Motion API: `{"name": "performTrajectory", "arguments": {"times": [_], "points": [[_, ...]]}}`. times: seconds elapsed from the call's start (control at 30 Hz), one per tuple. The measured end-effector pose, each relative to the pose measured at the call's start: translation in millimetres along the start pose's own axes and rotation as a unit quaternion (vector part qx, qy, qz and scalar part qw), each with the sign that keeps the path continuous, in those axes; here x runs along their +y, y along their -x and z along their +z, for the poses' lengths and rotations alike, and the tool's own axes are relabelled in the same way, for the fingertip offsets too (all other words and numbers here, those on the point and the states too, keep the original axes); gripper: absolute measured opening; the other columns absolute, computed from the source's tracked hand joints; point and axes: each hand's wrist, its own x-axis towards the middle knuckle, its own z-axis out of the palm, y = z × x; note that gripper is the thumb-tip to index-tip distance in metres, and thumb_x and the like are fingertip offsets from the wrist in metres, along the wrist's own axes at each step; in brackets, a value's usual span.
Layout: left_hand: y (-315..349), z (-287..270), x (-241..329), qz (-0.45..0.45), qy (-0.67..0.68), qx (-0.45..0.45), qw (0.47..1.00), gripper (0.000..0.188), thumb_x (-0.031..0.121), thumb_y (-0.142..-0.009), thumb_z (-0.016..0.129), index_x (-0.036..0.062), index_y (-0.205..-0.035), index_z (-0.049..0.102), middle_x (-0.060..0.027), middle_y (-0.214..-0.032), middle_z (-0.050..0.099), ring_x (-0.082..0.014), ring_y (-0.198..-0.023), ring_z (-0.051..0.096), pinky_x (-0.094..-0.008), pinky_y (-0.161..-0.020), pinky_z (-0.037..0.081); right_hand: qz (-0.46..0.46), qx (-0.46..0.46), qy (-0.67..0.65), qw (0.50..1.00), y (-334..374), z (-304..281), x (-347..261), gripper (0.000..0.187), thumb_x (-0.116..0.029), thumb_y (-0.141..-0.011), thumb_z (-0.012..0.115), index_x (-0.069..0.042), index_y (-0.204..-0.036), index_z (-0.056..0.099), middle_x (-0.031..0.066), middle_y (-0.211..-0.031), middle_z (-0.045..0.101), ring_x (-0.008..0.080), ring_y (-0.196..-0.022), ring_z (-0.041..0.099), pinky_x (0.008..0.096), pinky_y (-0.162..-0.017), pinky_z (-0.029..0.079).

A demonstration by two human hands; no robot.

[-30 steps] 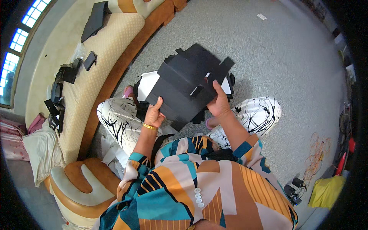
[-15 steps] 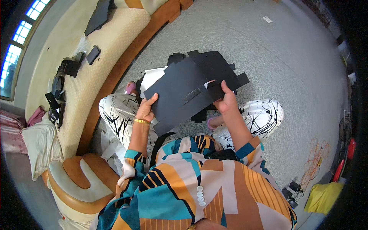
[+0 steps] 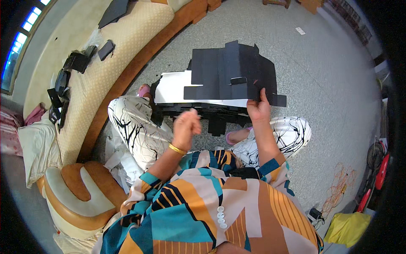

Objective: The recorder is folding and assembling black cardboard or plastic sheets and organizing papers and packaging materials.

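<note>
My right hand [image 3: 259,111] is closed on the lower right edge of a black creased cardboard blank [image 3: 207,63], thumb on top. The blank has tabs, fold lines and a slot with something pale showing in it. It lies over a white sheet [image 3: 171,86] on a pile of black cardboard pieces [image 3: 216,126] between my legs. My left hand [image 3: 185,131], with a gold bangle at the wrist, is drawn back in front of the pile. Its fingers are curled in and slightly blurred, with nothing seen in them.
On the left runs a cream sofa [image 3: 127,42] with a wooden base, holding small black items [image 3: 77,61] and a black sheet [image 3: 114,12]. White scraps [image 3: 127,165] lie by my left leg. Orange cord [image 3: 338,186] and a yellow cloth [image 3: 349,228] are at the lower right.
My left hand has let go of the flat black sheet and pulled back toward me. That sheet no longer shows above the pile; my right hand now holds a creased black blank.
</note>
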Motion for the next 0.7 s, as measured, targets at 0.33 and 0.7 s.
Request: {"name": "performTrajectory", "arguments": {"times": [0.33,0.7], "points": [[-52.8,9.8,-14.7,-0.085,0.46,0.041,0.883,0.052,0.048,-0.081,0.051,0.0071,-0.113,0.048,-0.0093,-0.112,0.056,-0.0248,-0.105,0.053,-0.0397,-0.092,0.042,0.049,0.035,0.097,0.993,18.7,-18.1,26.0,0.022,-0.021,-0.086,0.055,-0.003,-0.1,0.057,0.0093,-0.099,0.062,0.0224,-0.088,0.06,0.0337,-0.078,0.05],[-73.6,-27.2,-22.5,-0.007,0.482,0.152,0.863,0.025,0.022,-0.084,0.058,0.0077,-0.104,0.054,-0.0064,-0.105,0.059,-0.0196,-0.097,0.057,-0.0366,-0.086,0.047,-0.011,-0.009,0.187,0.982,17.6,-12.9,28.9,0.019,-0.017,-0.086,0.055,-0.004,-0.1,0.056,0.0088,-0.099,0.062,0.0191,-0.086,0.061,0.0272,-0.071,0.053]]}}
